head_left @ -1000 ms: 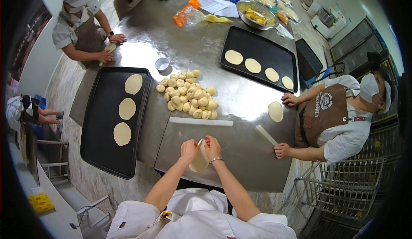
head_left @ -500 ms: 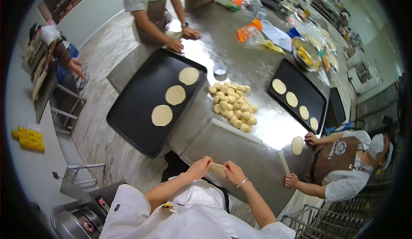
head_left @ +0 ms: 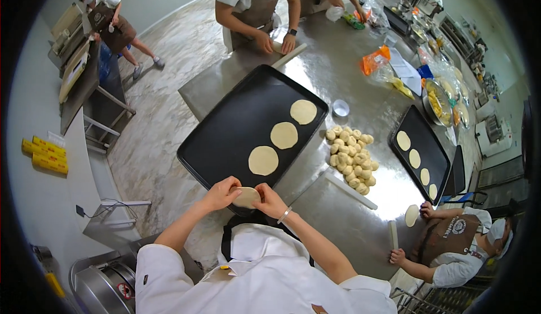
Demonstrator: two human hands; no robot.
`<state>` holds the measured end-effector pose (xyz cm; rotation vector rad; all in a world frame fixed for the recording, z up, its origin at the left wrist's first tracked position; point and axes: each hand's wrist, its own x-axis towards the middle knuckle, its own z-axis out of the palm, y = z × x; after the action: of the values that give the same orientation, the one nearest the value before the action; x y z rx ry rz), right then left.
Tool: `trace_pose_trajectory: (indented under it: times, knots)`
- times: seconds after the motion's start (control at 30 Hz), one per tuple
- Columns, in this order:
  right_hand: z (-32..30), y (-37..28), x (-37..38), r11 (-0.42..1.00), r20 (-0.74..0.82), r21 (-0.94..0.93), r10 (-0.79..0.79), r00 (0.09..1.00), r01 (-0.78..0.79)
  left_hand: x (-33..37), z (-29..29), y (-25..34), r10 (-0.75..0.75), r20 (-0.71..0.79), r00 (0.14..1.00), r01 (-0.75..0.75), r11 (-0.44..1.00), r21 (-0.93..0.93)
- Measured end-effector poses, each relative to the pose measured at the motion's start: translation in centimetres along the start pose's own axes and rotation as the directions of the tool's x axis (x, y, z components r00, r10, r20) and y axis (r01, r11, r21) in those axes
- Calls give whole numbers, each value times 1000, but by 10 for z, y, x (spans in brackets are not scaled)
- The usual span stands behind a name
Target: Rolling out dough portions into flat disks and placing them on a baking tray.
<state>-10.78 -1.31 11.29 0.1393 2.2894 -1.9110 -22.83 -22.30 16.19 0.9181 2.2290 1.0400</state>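
Between my two hands I hold a thin round of dough [head_left: 246,198] by its opposite edges. My left hand [head_left: 220,194] is closed on its left edge, and my right hand [head_left: 271,202], with a bracelet at the wrist, pinches the right. The round hangs over the near end of a large black baking tray [head_left: 220,128]. On that tray lie three flat dough rounds in a slanting row: a near one [head_left: 263,160], a middle one [head_left: 284,135] and a far one [head_left: 304,111].
Right of the tray sits a pile of dough balls [head_left: 352,159], with a pale rolling pin [head_left: 349,190] nearer me on the steel table [head_left: 332,229]. A co-worker [head_left: 451,240] on the right holds another pin beside a dough round. Beyond lies a second tray [head_left: 421,139] with several rounds.
My hands have moved left with the dough round, from the table's front edge to over the tray. My view has swung left. The far co-worker's hands are now at a rolling pin.
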Motion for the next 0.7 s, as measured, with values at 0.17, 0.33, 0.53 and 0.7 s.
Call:
trace_pose_trajectory:
  times: [0.17, 0.33, 0.53, 0.7]
  knots:
    - [41, 46, 53, 954, -164, -173, 218, 962, -246, 27, 22, -71, -42, -115, 992, 47, 998, 37]
    - [62, 36, 69, 881, -376, -313, 228, 898, -355, 34, 50, -86, -36, -266, 963, 86, 980, 177]
    - [69, 34, 65, 841, -429, -450, 91, 899, -299, 39, 53, -80, 17, -400, 916, 104, 954, 279]
    - [59, 34, 56, 835, -420, -516, -49, 906, -193, 38, 29, -84, -96, -469, 878, 150, 985, 79]
